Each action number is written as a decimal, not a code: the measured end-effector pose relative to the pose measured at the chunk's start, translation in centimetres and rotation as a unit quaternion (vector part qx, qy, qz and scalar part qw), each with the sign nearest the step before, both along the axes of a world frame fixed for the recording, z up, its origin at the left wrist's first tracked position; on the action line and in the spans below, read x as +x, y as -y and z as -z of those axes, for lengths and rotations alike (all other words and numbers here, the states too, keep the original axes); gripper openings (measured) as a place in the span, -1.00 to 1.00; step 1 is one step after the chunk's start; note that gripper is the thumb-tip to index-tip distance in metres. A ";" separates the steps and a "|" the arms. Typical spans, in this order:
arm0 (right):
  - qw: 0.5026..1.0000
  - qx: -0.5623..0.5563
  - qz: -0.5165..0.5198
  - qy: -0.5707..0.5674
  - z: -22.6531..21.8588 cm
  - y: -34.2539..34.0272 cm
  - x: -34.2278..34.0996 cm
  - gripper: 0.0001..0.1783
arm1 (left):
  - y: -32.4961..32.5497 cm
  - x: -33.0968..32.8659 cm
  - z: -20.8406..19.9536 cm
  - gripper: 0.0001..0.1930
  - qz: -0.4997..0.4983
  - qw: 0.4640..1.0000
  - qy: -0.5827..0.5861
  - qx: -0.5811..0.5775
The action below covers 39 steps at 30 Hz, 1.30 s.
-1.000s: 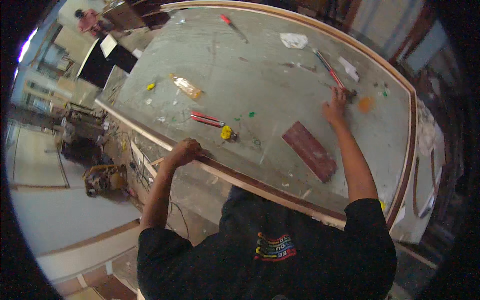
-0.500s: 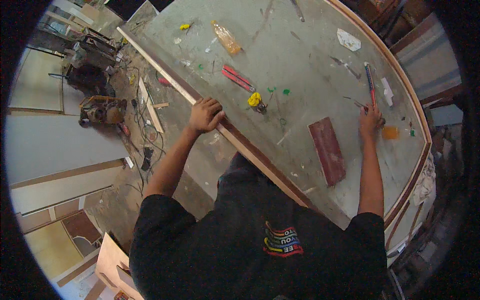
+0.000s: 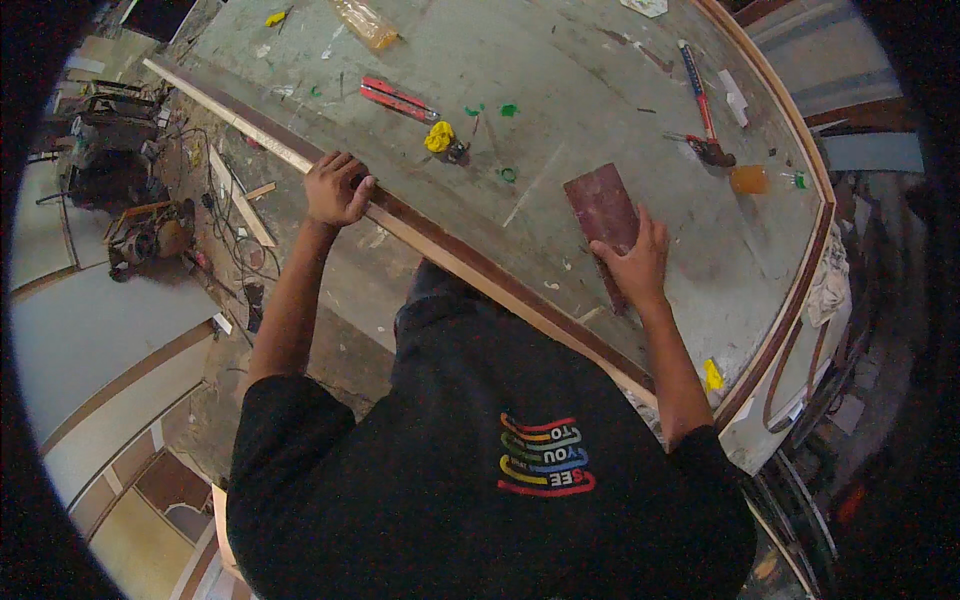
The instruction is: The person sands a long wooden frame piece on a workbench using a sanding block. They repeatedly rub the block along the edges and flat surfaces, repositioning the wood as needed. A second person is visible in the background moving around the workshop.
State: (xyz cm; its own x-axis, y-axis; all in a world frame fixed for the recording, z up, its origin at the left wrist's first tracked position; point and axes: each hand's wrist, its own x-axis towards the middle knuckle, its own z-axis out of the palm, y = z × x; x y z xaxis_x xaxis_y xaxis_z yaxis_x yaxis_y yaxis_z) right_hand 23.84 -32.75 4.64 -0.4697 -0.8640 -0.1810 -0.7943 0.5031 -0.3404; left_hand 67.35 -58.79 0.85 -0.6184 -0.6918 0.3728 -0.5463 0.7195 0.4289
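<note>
Fingers of my left hand [image 3: 336, 190] are wrapped over the long wooden edging strip [image 3: 490, 275] along the near side of the table. My right hand [image 3: 637, 262] grips a flat, reddish-brown rectangular board [image 3: 604, 205] by its near part, thumb on one side and fingers on the other. The board's lower part is partly hidden by the hand. Beyond my right hand lie a hammer [image 3: 692, 80] with a blue and red handle and a small slim tool beside its head, its kind unclear.
The grey tabletop [image 3: 560, 110] holds a red-handled tool [image 3: 398, 100], a yellow-topped small item [image 3: 440, 137], a clear bottle with amber contents [image 3: 366, 25] and an orange container [image 3: 748, 179]. A raised wooden rim [image 3: 812, 165] borders the right side. Cables and wood scraps [image 3: 240, 200] litter the floor at left.
My right hand has left the hammer area, come nearer and taken hold of the reddish-brown board. My left hand stays on the edging strip. The whole view has shifted.
</note>
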 end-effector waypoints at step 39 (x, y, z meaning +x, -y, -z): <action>0.858 -0.020 -0.382 0.343 1.1 8.1 15.9 0.09 | 6.2 5.5 3.9 -0.51 -0.254 0.939 -0.211 -0.097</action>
State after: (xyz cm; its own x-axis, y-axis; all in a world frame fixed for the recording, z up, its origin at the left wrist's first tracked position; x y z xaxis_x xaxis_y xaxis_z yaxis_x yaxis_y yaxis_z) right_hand 39.69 -40.83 3.50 0.4421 -0.8841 -0.1512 -0.4925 -0.0984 -0.8647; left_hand 72.89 -64.98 -3.02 0.0045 -0.7508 0.6605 -0.6508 0.4992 0.5720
